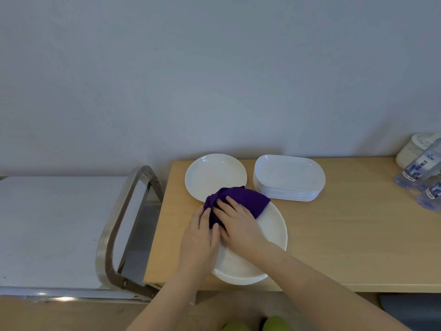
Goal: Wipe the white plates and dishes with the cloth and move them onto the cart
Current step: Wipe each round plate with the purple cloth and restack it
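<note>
Right fingers (229, 206) spread on cloth (241, 199), left hand (198, 237) steadying plate (272, 235) | step: wiping | next: lift to left cart (59, 223)

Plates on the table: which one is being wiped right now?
The near round plate, under both hands and the purple cloth. The far round plate and the oval stack sit untouched.

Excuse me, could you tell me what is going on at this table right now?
A person is wiping a round white plate at the near edge of the wooden table with a purple cloth. The right hand presses the cloth down while the left hand rests on the plate's left side, fingers touching the cloth. Another round plate and a stack of oblong dishes wait behind. The cart on the left holds no dishes.
</note>
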Motion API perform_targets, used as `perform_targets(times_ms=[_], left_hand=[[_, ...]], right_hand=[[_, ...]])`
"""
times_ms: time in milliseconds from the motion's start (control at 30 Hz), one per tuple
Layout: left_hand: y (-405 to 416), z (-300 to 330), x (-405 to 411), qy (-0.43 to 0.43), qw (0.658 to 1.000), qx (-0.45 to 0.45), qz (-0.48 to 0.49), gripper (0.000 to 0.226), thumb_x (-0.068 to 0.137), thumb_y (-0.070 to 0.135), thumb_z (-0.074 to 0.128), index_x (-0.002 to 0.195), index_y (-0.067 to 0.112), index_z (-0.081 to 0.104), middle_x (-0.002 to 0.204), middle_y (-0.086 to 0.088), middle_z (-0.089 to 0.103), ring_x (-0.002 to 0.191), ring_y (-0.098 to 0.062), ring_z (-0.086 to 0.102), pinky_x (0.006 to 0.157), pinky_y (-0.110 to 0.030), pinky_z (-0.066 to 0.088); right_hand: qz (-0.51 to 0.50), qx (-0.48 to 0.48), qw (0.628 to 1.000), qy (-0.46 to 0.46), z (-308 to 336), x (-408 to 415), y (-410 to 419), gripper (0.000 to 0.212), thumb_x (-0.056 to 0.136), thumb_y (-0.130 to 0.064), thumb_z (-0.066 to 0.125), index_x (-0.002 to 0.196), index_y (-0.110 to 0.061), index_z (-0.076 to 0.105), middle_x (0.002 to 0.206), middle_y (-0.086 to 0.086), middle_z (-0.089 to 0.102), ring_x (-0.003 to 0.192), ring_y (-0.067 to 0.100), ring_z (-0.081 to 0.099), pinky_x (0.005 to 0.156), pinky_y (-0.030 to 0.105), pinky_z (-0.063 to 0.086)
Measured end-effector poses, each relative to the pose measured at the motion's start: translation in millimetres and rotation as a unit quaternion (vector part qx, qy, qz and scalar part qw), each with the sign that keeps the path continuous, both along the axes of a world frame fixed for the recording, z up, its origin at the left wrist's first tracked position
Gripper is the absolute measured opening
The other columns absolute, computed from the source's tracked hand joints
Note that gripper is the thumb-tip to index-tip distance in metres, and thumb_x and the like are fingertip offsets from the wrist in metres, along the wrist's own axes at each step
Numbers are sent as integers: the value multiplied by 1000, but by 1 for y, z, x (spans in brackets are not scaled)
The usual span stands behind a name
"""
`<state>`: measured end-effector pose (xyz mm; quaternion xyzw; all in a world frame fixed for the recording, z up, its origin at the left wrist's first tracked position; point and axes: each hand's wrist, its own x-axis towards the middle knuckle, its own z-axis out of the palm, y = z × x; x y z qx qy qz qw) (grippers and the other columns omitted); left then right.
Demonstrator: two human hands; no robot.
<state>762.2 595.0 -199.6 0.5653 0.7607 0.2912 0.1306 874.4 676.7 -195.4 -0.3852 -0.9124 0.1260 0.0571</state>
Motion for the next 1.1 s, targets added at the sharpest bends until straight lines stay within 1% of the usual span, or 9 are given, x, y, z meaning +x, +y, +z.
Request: perform_targets(times_ms=[133,233,367,467,600,733,900,1033,1100], left_hand=[[1,1,0,-4,1000,1,4,48,99,34,34,144,17,34,143,2,39,126,-10,42,103,-32,42],[2,2,0,-8,1000,-24,13,52,99,39,31,147,20,27,146,3,35,128,-12,41,104,-33,42],[2,1,1,1,998,-51,28,52,99,44,26,147,23,22,148,6,31,130,-11,38,108,-32,38],[1,1,1,-1,999,-44,32,52,99,44,26,146,24,24,148,6,32,129,-10,38,108,-31,39],[1,0,1,-18,999,-32,26,53,98,44,25,146,21,27,147,4,34,130,-12,38,107,-36,39],[-1,1,1,-31,999,-6,15,54,97,45,25,145,21,30,145,5,37,129,-11,39,106,-36,40],[-1,3,2,-18,1000,10,6,63,92,52,16,143,19,35,142,3,41,124,-10,43,102,-35,43],[-3,6,4,-18,1000,10,9,68,90,56,10,143,19,33,141,2,42,122,-11,44,102,-34,44],[-3,7,5,-18,1000,5,14,69,90,56,9,143,19,32,140,1,42,121,-12,46,101,-35,45]], right_hand=[[10,27,999,-36,2,9,6,48,99,-36,35,146,-29,28,156,-8,22,144,18,15,114,38,20],[-54,34,996,-57,2,19,11,46,100,-33,31,146,-27,30,156,-7,22,143,20,16,113,40,19],[-152,41,986,-60,-5,31,6,46,102,-29,27,148,-23,26,156,-4,23,144,20,15,115,37,16],[-173,19,984,-39,-6,27,2,45,101,-28,29,146,-24,30,156,-4,24,144,20,13,116,38,13],[-147,-19,989,7,-3,18,2,46,96,-34,39,141,-29,37,153,-8,29,143,19,15,115,38,12],[-95,-55,993,32,0,8,-3,46,94,-38,43,139,-31,40,151,-11,31,140,14,21,113,36,16],[-41,-87,995,38,5,5,-18,44,94,-37,40,138,-31,41,151,-13,31,140,13,23,113,38,13],[16,-116,992,36,12,8,-38,45,96,-31,36,141,-26,38,149,-10,36,139,14,23,115,40,12],[40,-147,988,32,17,14,-46,44,96,-27,35,139,-25,42,147,-10,38,139,12,22,116,38,10]])
